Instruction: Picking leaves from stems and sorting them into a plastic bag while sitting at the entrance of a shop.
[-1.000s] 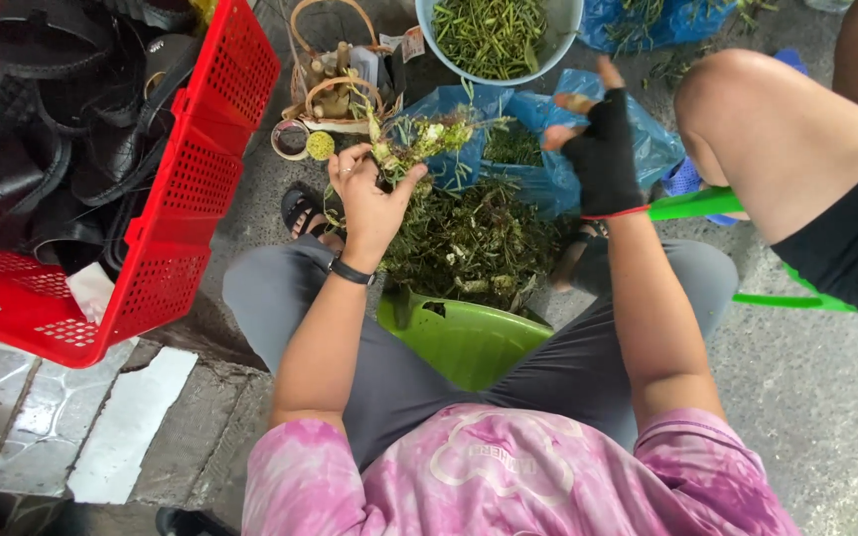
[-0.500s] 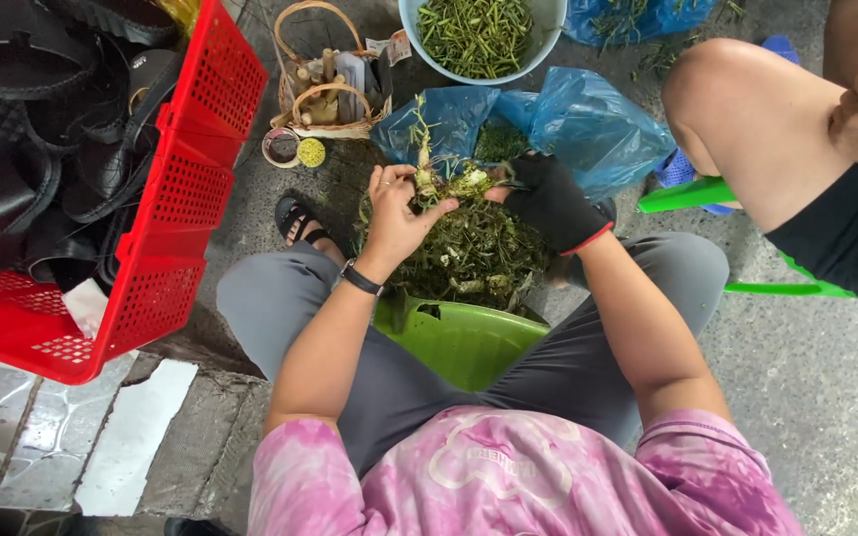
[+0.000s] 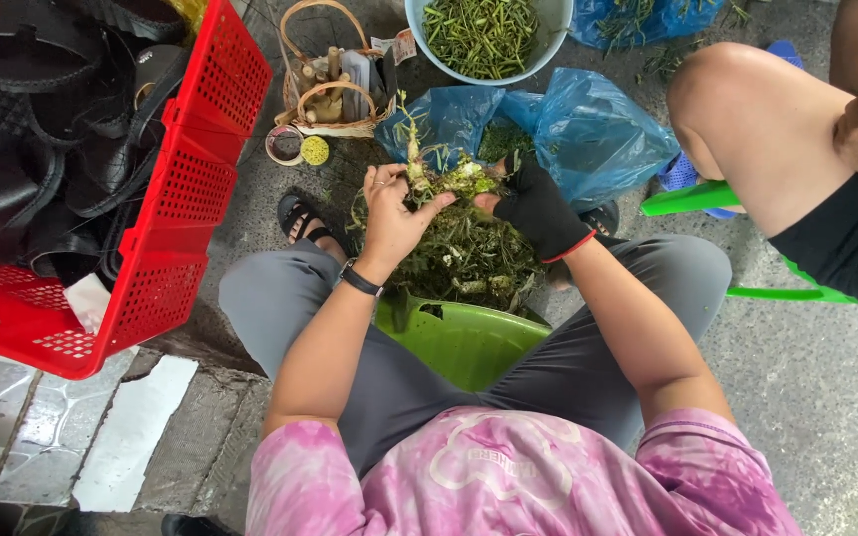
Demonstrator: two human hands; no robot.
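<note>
Herb bunch (image 3: 446, 181): a clump of pale green sprigs with whitish roots, held between your two hands above the space between your knees.

Head view:

1. Left hand (image 3: 391, 213). It is bare, with a dark band at the wrist. The fingers are curled around the left side of the herb bunch and the thumb presses against its lower edge. The grip is closed on the stems.
2. Right hand (image 3: 536, 206). It wears a black glove with a red cuff line. The gloved fingers close on the right side of the same bunch, so both hands touch it at once.
3. Pile of greens (image 3: 469, 260). It lies directly below the herb bunch, spilling over the far rim of the green basin (image 3: 464, 342), which sits between your thighs.
4. Blue plastic bag (image 3: 588, 129). It lies open just beyond your hands and holds more green cuttings.
5. Pale blue bowl (image 3: 555, 38). It stands beyond the bag and is filled with trimmed green stems.
6. Wicker basket (image 3: 335, 94). It sits to the left of the bag, next to two small round containers.
7. Red crate (image 3: 186, 213). It stands well to your left and holds black sandals.
8. Another person's bare knee (image 3: 737, 109) is at the right, above a green plastic stool (image 3: 692, 199).
</note>
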